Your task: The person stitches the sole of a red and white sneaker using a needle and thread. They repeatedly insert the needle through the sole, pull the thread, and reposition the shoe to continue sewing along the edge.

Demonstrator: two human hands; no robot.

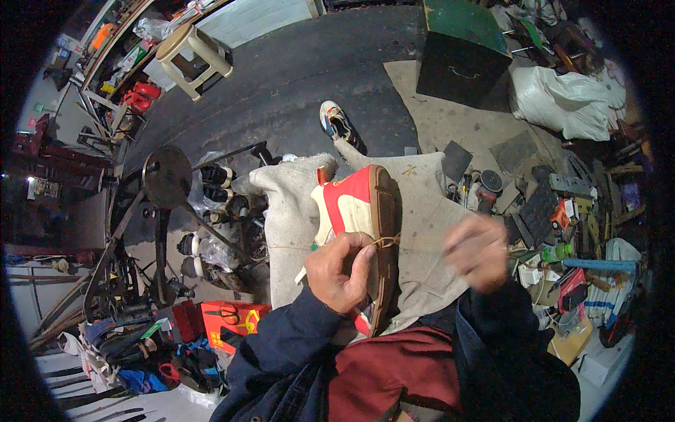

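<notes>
A cream and red sneaker (354, 206) lies on its side across my lap, its brown sole (384, 204) facing right. Under it is a pale grey cloth (429, 211) spread over my legs. My left hand (341, 271) rests against the shoe's side, thumb and forefinger pinched on a tan thread (386, 242) that forms a small loop at the sole's edge. Thin thread also trails left from this hand. Right of the shoe, my right hand (477, 252) is raised over the cloth. Motion smears its fingers, and what they hold cannot be made out.
On the left stands a metal stand with a round plate (166, 176), near several shoes. Scissors (229, 314) lie on a red box (247, 327). Tools and a grinder-like disc tool (490, 184) crowd the right. Beyond are a stool (193, 60), green-topped box (464, 53) and white sack (562, 102).
</notes>
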